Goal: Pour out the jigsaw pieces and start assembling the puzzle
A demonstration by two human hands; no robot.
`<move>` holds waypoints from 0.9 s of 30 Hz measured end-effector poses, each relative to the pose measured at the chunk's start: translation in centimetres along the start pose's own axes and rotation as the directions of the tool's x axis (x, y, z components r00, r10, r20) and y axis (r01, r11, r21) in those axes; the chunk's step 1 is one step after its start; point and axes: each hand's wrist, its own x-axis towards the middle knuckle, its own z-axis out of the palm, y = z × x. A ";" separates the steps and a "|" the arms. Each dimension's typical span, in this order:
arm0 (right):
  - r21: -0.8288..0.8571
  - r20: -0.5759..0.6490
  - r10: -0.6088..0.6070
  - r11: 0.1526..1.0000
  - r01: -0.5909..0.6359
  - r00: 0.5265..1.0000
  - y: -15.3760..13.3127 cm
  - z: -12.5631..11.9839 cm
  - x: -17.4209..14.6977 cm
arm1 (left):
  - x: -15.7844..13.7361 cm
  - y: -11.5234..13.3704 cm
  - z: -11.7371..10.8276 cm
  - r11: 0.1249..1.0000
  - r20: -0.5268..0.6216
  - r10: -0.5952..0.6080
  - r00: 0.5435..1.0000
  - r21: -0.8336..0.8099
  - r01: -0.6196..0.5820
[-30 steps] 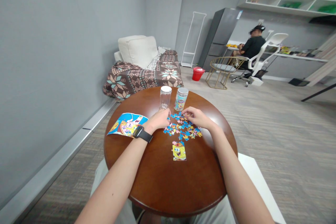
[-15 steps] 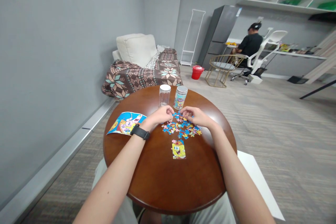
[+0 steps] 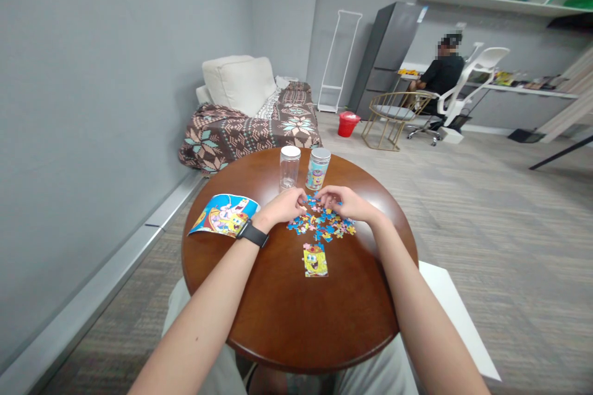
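Observation:
A heap of loose coloured puzzle pieces [image 3: 319, 225] lies on the round brown table [image 3: 296, 315]. My left hand [image 3: 285, 205], with a black watch on its wrist, rests at the heap's left edge, fingers curled onto the pieces. My right hand [image 3: 343, 202] touches the heap's far right side, fingertips pinched over pieces. Whether either hand holds a piece is too small to tell. A joined yellow patch of puzzle [image 3: 315, 260] lies just nearer to me. The printed picture sheet [image 3: 225, 215] sits left of my left wrist.
A clear jar [image 3: 290, 167] and a printed jar [image 3: 317, 169], both with lids, stand upright beyond the heap. Behind the table are a sofa with a patterned blanket [image 3: 250, 129], a red bucket [image 3: 347, 124], a gold chair [image 3: 395, 118] and a person [image 3: 441, 77] seated at a desk.
Both hands have shifted slightly over the heap, the left moving right toward the pieces' far edge. The camera has tilted a little.

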 end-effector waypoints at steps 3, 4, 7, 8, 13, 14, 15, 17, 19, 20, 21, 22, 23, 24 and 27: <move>0.048 0.001 0.015 0.999 -0.015 1.000 0.2 0.2 0.1 | 0.1 -0.2 0.1 1.000 -0.017 0.010 1.000 -0.004 -0.010; 0.052 -0.003 0.016 0.999 -0.016 1.000 0.3 0.2 0.2 | 0.1 -0.2 0.1 1.000 -0.024 0.016 1.000 0.001 -0.016; 0.047 -0.017 0.015 0.999 -0.014 1.000 0.4 0.3 0.3 | 0.2 -0.2 0.1 0.998 -0.057 0.028 0.998 0.055 -0.025; 0.051 -0.026 0.016 0.999 -0.015 1.000 0.4 0.3 0.3 | 0.2 -0.2 0.0 0.997 -0.066 0.029 0.997 0.072 -0.024; 0.242 0.104 0.035 0.968 -0.059 0.994 -0.5 -0.3 -0.3 | 0.4 -0.2 -0.2 1.000 -0.146 -0.003 0.989 0.021 0.006; 0.295 0.193 0.036 0.951 -0.093 0.981 -0.7 -0.4 -0.5 | 0.4 -0.1 -0.3 0.999 -0.153 -0.019 0.988 -0.035 0.014; 0.336 0.292 0.035 0.932 -0.137 0.956 -1.0 -0.5 -0.7 | 0.4 0.0 -0.4 0.994 -0.145 -0.039 0.989 -0.110 0.023; 0.367 0.490 0.030 0.899 -0.237 0.871 -1.4 -0.6 -1.0 | 0.3 0.4 -0.6 0.959 -0.052 -0.066 0.996 -0.280 0.049; 0.355 0.628 0.029 0.879 -0.320 0.777 -1.6 -0.6 -1.2 | -0.1 0.8 -0.9 0.908 0.140 -0.044 0.989 -0.406 0.098; 0.347 0.668 0.032 0.871 -0.349 0.744 -1.7 -0.5 -1.3 | -0.3 1.1 -1.0 0.891 0.248 -0.021 0.969 -0.434 0.130; 0.342 0.690 0.036 0.864 -0.370 0.723 -1.6 -0.5 -1.3 | -0.6 1.3 -1.1 0.883 0.348 0.002 0.937 -0.440 0.162; 0.341 0.699 0.041 0.859 -0.383 0.714 -1.5 -0.4 -1.2 | -0.8 1.5 -1.1 0.881 0.411 0.019 0.911 -0.438 0.179; 0.342 0.694 0.048 0.856 -0.388 0.719 -1.3 -0.3 -1.2 | -1.0 1.6 -1.1 0.883 0.447 0.023 0.894 -0.428 0.191; 0.346 0.676 0.058 0.855 -0.386 0.735 -1.1 -0.3 -1.1 | -1.0 1.7 -1.1 0.888 0.458 0.020 0.889 -0.416 0.194; 0.359 0.540 0.115 0.865 -0.351 0.834 -0.3 -0.3 -0.8 | -0.8 1.7 -0.7 0.908 0.401 -0.008 0.916 -0.381 0.175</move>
